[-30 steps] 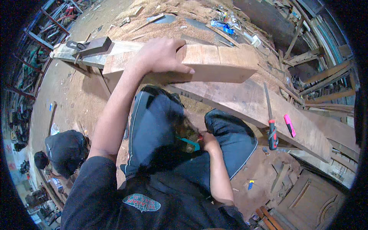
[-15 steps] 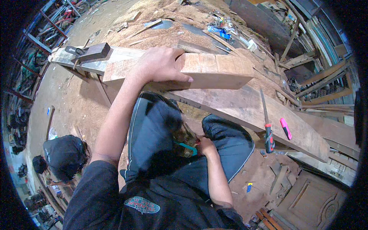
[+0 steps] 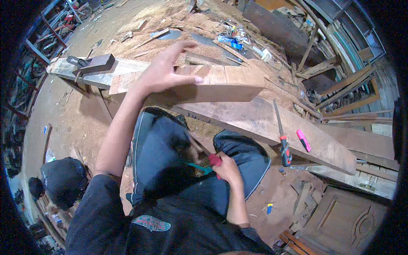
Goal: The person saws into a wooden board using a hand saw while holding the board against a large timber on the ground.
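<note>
A thick wooden block (image 3: 225, 92) with lines across its top lies on a long wooden beam (image 3: 242, 117). My left hand (image 3: 163, 70) is open over the block, its thumb along the top face and its fingers spread and raised off it. Low between my knees, my right hand (image 3: 229, 170) is closed round a red-handled tool (image 3: 215, 160). A thin dark strip runs up and left from that handle; its full shape is unclear. Beside it on my lap shows a teal piece (image 3: 203, 169), partly hidden.
A file with a red and black handle (image 3: 284, 151) and a pink marker (image 3: 303, 140) rest on the beam's right part. A hand plane (image 3: 97, 63) sits at its left end. Wood shavings (image 3: 127, 36) cover the ground beyond. Another person (image 3: 63, 180) crouches at left.
My left hand's fingers have lifted off the block and spread. My right hand has raised the red-handled tool slightly, showing more of its handle. The whole view has shifted a little.
</note>
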Action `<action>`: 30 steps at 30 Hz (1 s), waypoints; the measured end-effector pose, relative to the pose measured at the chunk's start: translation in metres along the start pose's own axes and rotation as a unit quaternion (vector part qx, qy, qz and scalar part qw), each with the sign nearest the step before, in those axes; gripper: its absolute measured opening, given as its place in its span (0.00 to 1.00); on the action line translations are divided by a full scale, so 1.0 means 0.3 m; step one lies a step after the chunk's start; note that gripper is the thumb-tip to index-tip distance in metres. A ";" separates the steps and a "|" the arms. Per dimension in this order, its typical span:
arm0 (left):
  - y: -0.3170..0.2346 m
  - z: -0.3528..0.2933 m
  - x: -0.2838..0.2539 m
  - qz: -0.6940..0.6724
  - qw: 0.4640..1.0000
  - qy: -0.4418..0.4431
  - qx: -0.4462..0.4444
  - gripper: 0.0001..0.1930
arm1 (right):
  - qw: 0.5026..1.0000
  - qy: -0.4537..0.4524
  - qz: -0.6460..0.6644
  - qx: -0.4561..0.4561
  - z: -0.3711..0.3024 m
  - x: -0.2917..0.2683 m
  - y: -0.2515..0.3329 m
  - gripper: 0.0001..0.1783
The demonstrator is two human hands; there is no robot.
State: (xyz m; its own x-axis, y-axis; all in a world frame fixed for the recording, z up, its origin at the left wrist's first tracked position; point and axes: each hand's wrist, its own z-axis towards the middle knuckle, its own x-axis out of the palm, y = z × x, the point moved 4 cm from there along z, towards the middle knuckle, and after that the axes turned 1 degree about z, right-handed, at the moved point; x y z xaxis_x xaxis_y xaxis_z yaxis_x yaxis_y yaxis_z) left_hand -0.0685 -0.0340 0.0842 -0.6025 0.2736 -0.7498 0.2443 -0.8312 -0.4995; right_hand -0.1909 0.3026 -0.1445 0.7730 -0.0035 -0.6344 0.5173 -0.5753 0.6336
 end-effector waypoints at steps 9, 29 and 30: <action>0.179 -0.140 -0.172 0.209 0.966 0.037 -0.151 0.31 | 0.866 -0.156 0.460 -0.121 -0.468 -0.599 0.178 0.26; 0.180 -0.173 -0.136 0.194 0.965 0.049 -0.170 0.36 | 0.827 -0.095 0.551 -0.052 -0.265 -0.258 0.515 0.23; 0.191 -0.189 -0.133 0.195 0.965 0.041 -0.172 0.36 | 0.826 -0.122 0.544 -0.087 -0.302 -0.288 0.541 0.23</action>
State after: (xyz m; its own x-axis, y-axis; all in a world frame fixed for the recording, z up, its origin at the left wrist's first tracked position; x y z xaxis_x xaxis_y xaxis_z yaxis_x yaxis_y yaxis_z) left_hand 0.0126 -0.0650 0.0608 -0.3542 0.0214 -0.9349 0.6866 -0.6728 -0.2755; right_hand -0.1406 0.2837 0.0533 0.7291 -0.6173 0.2955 -0.3736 0.0028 0.9276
